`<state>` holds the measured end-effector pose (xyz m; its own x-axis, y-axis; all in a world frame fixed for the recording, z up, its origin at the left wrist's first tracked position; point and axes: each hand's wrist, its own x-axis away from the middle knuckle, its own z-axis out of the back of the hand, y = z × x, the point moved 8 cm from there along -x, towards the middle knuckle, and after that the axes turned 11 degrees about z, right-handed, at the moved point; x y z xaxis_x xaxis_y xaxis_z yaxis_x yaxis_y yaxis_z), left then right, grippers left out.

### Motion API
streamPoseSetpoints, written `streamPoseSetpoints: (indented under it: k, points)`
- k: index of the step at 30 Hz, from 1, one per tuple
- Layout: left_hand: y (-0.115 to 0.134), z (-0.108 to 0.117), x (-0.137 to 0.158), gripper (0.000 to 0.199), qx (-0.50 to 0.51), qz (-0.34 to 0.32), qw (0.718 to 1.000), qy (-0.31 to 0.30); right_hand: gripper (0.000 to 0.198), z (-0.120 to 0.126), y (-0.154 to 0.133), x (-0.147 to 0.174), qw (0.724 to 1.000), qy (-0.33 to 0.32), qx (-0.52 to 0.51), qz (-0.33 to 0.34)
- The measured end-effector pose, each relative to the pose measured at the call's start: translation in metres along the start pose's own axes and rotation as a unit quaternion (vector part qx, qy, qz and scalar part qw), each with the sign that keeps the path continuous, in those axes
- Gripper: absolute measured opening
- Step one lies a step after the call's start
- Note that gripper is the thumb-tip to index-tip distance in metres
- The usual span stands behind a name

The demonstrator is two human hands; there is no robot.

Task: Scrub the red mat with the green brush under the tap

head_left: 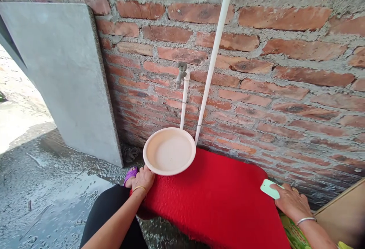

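Observation:
A red cloth (216, 199) covers a low surface in front of me, and its left part looks wet. My left hand (145, 180) is closed on the cloth's left edge, just below the rim of a pale pink basin (171, 154). The basin sits at the far left end of the cloth; inside I see only its bare bottom. At the cloth's right edge my right hand (293, 200) grips a light green, flat scrub brush (269, 189) with rounded corners. Its underside, bristles included, is hidden.
A tap (181, 75) on a white pipe stands out from the brick wall (285, 100) behind the basin. A taller white pipe (213, 59) runs beside it. A grey slab (62, 74) leans at the left above wet ground (57, 203). A brown board (342, 211) is at the right.

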<state>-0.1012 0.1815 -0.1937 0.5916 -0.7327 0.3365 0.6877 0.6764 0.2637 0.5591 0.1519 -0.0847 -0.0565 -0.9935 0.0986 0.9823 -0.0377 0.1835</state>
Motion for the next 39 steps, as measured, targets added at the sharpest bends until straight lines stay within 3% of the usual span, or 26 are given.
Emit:
streamPoseSetpoints:
  k: [3, 9, 11, 13, 15, 17, 19, 25, 28, 30, 32, 39]
  points:
    - [0.001, 0.000, 0.000, 0.054, 0.001, -0.008, 1.000, 0.000, 0.057, 0.017, -0.068, -0.009, 0.997, -0.007, -0.043, 0.069]
    - [-0.001, -0.002, -0.002, 0.055, -0.006, -0.018, 1.000, 0.008, 0.062, 0.048, -0.258, -0.025, 0.964, -0.042, -0.150, 0.217]
    - [-0.004, -0.004, -0.005, 0.055, -0.006, -0.016, 1.000, 0.008, 0.060, 0.049, -0.302, -0.027, 0.951, -0.053, -0.175, 0.251]
    - [-0.005, -0.005, -0.007, 0.054, -0.007, -0.018, 1.000, 0.009, 0.062, 0.045, -0.324, -0.028, 0.945, -0.063, -0.186, 0.263]
    - [-0.004, -0.006, -0.007, 0.054, -0.010, -0.021, 1.000, 0.004, 0.064, 0.039, -0.320, -0.029, 0.946, -0.072, -0.183, 0.258]
    - [-0.003, -0.005, -0.007, 0.056, -0.012, -0.020, 1.000, -0.005, 0.066, 0.032, -0.292, -0.029, 0.952, -0.078, -0.175, 0.240]
    - [-0.003, -0.004, -0.005, 0.057, -0.013, -0.017, 1.000, -0.007, 0.067, 0.024, -0.241, -0.026, 0.962, -0.081, -0.160, 0.206]
    - [0.000, 0.000, -0.001, 0.056, -0.002, -0.012, 1.000, -0.007, 0.057, -0.007, -0.043, 0.006, 0.993, -0.058, -0.081, 0.063]
    - [0.000, 0.000, 0.001, 0.057, -0.001, -0.006, 1.000, -0.022, 0.049, -0.011, 0.009, 0.023, 0.999, -0.020, -0.022, 0.020]
    - [0.001, 0.001, 0.003, 0.058, -0.001, -0.003, 1.000, -0.026, 0.046, -0.008, 0.006, 0.027, 0.999, -0.003, -0.028, 0.020]
    - [0.002, 0.003, 0.005, 0.057, -0.003, -0.004, 1.000, -0.023, 0.046, -0.001, -0.031, 0.024, 0.995, -0.001, -0.082, 0.055]
    - [0.004, 0.010, 0.008, 0.058, 0.002, 0.008, 1.000, -0.013, 0.058, 0.032, -0.262, 0.019, 0.947, -0.056, -0.221, 0.229]
